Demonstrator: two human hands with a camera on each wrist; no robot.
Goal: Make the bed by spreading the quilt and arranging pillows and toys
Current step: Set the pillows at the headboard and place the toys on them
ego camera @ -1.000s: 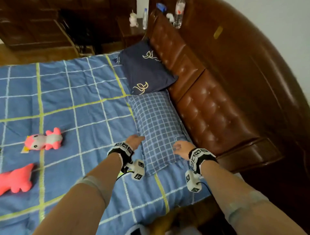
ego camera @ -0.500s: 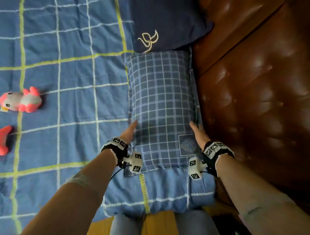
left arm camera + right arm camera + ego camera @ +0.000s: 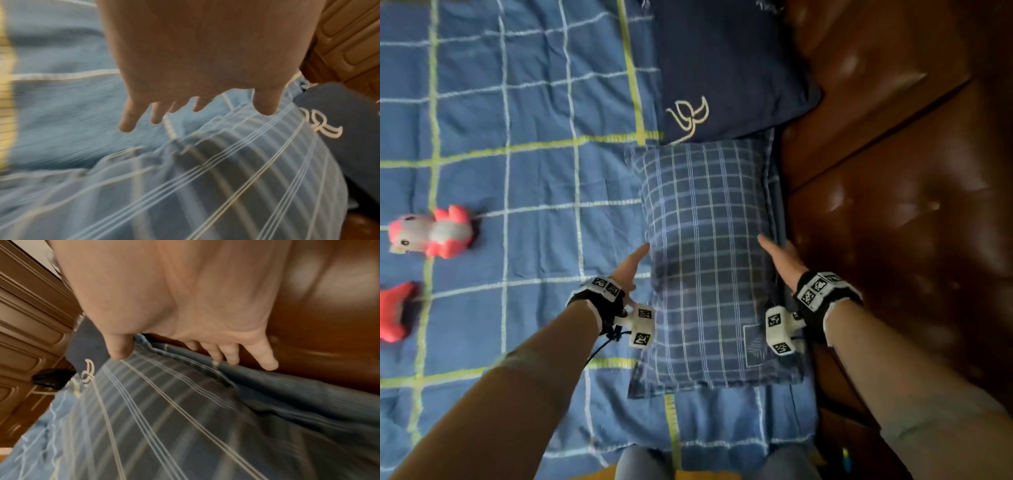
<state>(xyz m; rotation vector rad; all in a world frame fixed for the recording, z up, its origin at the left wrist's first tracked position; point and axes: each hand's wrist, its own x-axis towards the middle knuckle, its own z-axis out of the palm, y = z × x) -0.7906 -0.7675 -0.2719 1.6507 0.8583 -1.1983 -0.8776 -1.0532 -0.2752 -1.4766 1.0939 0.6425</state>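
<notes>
A blue checked pillow lies on the blue grid quilt beside the headboard. Behind it sits a navy pillow with a pale embroidered swirl. My left hand lies flat with straight fingers along the checked pillow's left side. My right hand lies flat along its right side, between pillow and headboard; its fingers are spread and straight. Neither hand grips the fabric. A pink and white plush toy and a red plush toy lie on the quilt at the left.
The brown tufted leather headboard runs close along the right of both pillows. Wooden panelled furniture stands beyond the bed. My knees meet the quilt's near edge.
I have leaned in over the pillow. Both hands moved from its near end to flank its two long sides, fingers straight.
</notes>
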